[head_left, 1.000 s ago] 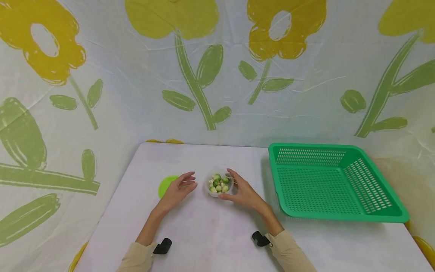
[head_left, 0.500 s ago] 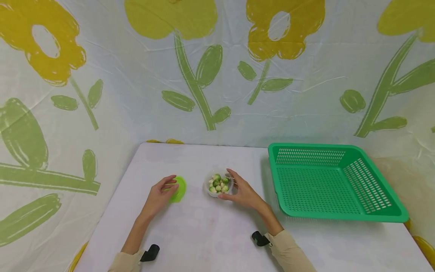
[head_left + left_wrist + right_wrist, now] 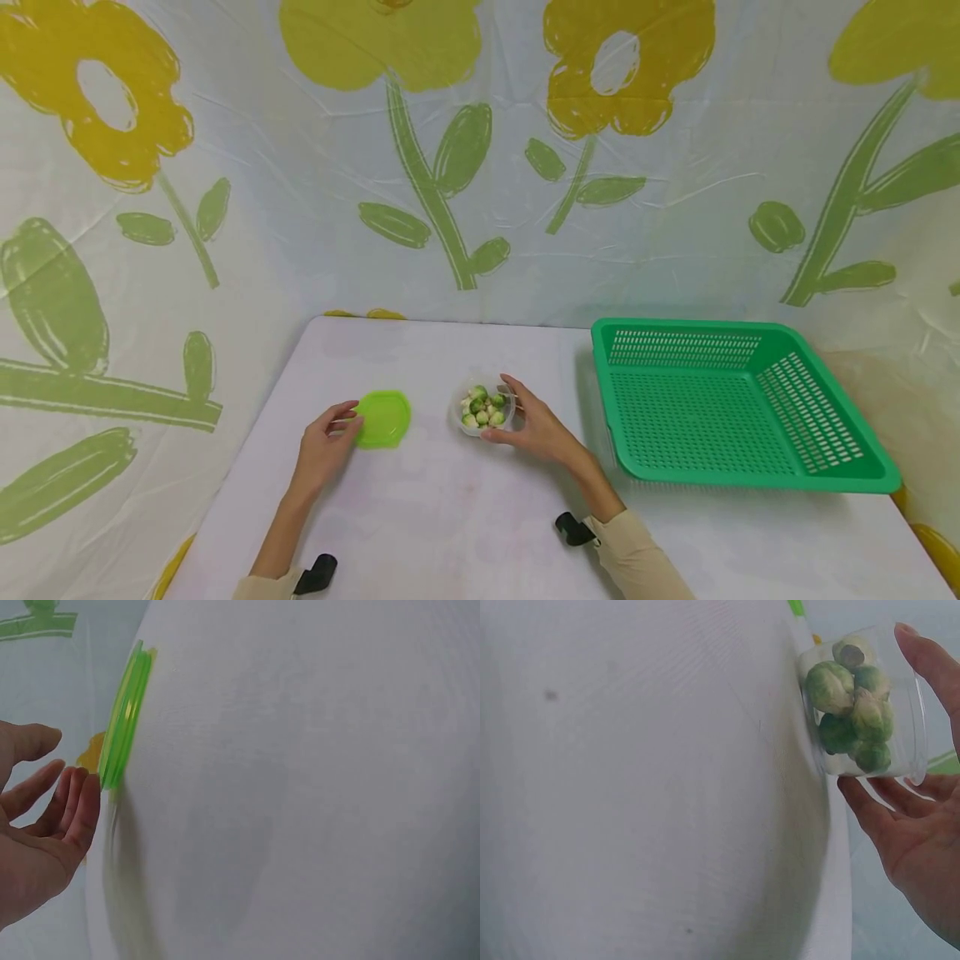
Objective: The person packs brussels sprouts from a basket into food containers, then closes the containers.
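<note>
A clear plastic tub (image 3: 467, 421) of Brussels sprouts (image 3: 483, 407) stands on the table. My right hand (image 3: 543, 429) holds its right side between thumb and curled fingers; the right wrist view shows several sprouts (image 3: 855, 709) through the clear wall. To the left lies a bright green lid (image 3: 384, 418), flat on the table. Beside the lid's left edge is my left hand (image 3: 322, 442), its fingers loosely bent. In the left wrist view the fingertips (image 3: 91, 787) come close to the lid's rim (image 3: 127, 716), the thumb standing apart; whether they touch it I cannot tell.
At the right of the white table (image 3: 450, 517) sits a large green plastic basket (image 3: 705, 417) with slotted walls; nothing lies inside. A flower-printed cloth (image 3: 322, 200) hangs behind and left of the table.
My left hand has moved left and toward me, from beside the tub, over the green lid, to its left edge. More of the lid shows. The right hand and the tub stay put.
</note>
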Tool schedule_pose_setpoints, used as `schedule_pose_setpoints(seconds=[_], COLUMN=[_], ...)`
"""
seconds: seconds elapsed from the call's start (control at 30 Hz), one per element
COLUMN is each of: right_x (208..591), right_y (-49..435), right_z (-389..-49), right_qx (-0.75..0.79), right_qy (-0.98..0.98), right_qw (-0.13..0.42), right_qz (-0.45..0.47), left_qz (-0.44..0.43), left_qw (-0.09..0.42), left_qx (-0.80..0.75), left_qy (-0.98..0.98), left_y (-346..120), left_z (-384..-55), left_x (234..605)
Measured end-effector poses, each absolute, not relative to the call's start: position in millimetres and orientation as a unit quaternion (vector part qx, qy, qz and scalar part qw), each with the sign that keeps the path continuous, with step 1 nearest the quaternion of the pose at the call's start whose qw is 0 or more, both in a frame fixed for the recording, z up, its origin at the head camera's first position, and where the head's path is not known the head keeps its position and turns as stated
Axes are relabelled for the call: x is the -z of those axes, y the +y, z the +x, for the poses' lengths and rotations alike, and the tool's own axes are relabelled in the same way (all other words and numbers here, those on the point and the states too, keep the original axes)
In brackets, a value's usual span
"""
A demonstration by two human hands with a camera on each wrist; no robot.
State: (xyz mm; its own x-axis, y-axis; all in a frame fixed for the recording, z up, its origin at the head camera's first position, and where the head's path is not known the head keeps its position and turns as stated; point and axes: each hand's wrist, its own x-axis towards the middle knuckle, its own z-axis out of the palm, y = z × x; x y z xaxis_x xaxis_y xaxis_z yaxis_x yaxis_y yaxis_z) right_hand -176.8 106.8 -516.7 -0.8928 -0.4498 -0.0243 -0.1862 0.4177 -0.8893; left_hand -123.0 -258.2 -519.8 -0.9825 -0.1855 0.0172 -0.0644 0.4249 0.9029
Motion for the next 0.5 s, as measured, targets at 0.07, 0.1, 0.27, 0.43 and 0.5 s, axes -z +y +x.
schedule_pose_setpoints(seconds=[0.07, 0.1, 0.27, 0.43, 0.5], right_x=[516.7, 516.7, 516.8, 517.1, 517.1], right_y=[107.0, 107.1, 107.0, 107.2, 107.4], right_z=[-176.4, -176.2, -175.8, -175.7, -175.9], right_qx=[0.507, 0.507, 0.508, 0.505, 0.505], right_qy=[0.831, 0.831, 0.831, 0.832, 0.833], right_qw=[0.129, 0.129, 0.128, 0.126, 0.125], right_qz=[-0.190, -0.190, -0.188, -0.191, -0.191], left_qz=[0.088, 0.095, 0.122, 0.127, 0.123], left_qw=[0.055, 0.053, 0.041, 0.035, 0.034], left_qx=[0.524, 0.519, 0.497, 0.485, 0.485], left_qy=[-0.845, -0.848, -0.858, -0.865, -0.865], left_y=[-260.4, -261.4, -265.6, -266.6, -266.6], left_z=[-121.9, -121.5, -120.9, -120.6, -120.9], left_x=[521.0, 521.6, 525.2, 528.1, 528.9])
